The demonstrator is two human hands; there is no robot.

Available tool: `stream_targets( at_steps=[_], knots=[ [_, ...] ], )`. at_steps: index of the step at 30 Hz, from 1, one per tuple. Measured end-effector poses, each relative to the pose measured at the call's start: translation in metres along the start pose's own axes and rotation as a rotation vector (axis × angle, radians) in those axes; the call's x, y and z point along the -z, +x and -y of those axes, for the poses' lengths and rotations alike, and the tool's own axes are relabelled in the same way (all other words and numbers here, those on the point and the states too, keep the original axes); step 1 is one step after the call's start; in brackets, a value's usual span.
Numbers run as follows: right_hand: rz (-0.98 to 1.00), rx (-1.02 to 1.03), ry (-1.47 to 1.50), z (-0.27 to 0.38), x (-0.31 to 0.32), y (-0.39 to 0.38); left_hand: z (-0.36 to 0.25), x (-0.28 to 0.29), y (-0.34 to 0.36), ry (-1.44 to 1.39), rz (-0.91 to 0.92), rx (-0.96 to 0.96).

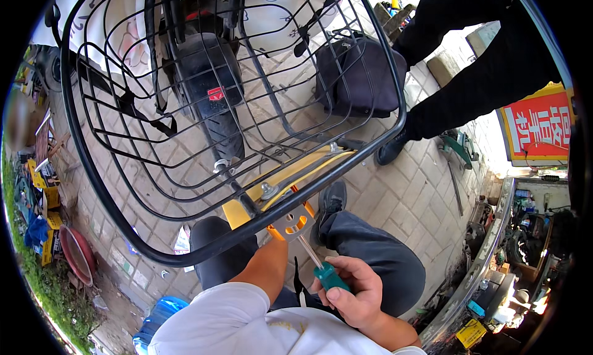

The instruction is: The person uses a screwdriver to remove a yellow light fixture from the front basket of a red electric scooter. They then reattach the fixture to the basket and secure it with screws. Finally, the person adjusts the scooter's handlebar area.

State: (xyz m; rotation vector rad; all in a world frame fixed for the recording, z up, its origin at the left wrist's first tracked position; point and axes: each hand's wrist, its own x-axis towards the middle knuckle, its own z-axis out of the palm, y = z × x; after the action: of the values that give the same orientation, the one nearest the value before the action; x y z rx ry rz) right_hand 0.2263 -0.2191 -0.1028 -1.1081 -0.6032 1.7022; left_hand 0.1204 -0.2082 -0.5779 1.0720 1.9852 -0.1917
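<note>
Right hand: your right hand is closed round the green handle of the screwdriver, thumb on top.
Screwdriver: its thin steel shaft runs up and left to the bracket; the tip sits just under that plate.
Bracket: flat, bare metal, with two small holes and a curved slot; it hangs below the basket rim in front of the yellow frame.
Left hand: your left hand is hidden behind the basket rim; only the bare forearm shows, reaching up toward the bracket. You cannot tell whether the fingers are together or apart.
Basket: the basket is black coated wire, a grid of thin rods inside a thick rounded rim, and fills the upper half of the view.
Frame: yellow painted metal, with a bolt and washer on it.
Wheel: a black tyre under a dark mudguard shows through the wire.
Bag: a dark cloth bag lies beyond the basket.
Ground: grey paving bricks, dusty, laid in rows.
Surroundings: outdoors; clutter and grass on your left, a metal-edged counter with small items on your right, and another person's dark trouser legs at upper right.
</note>
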Motion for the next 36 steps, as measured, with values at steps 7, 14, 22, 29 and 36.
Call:
stream_targets(
  at_steps=[7, 14, 22, 29, 36],
  knots=[
    [-0.047, 0.084, -0.121, -0.004, -0.016, 0.004, -0.047, 0.049, -0.029, 0.283, 0.624, -0.204],
    [-0.075, 0.089, -0.075, 0.006, -0.004, 0.008, -0.077, 0.281, -0.196, 0.101, 0.685, -0.989],
    [-0.012, 0.091, -0.078, 0.009, -0.008, 0.012, -0.088, 0.497, -0.348, -0.618, 0.050, -1.237],
    [-0.039, 0.095, -0.073, 0.006, -0.008, 0.009, -0.183, 0.524, -0.305, 0.024, -0.161, -0.973],
    [-0.018, 0.129, -0.033, 0.003, -0.006, 0.011, -0.197, 0.509, -0.294, 0.156, -0.111, -0.973]
  ],
)
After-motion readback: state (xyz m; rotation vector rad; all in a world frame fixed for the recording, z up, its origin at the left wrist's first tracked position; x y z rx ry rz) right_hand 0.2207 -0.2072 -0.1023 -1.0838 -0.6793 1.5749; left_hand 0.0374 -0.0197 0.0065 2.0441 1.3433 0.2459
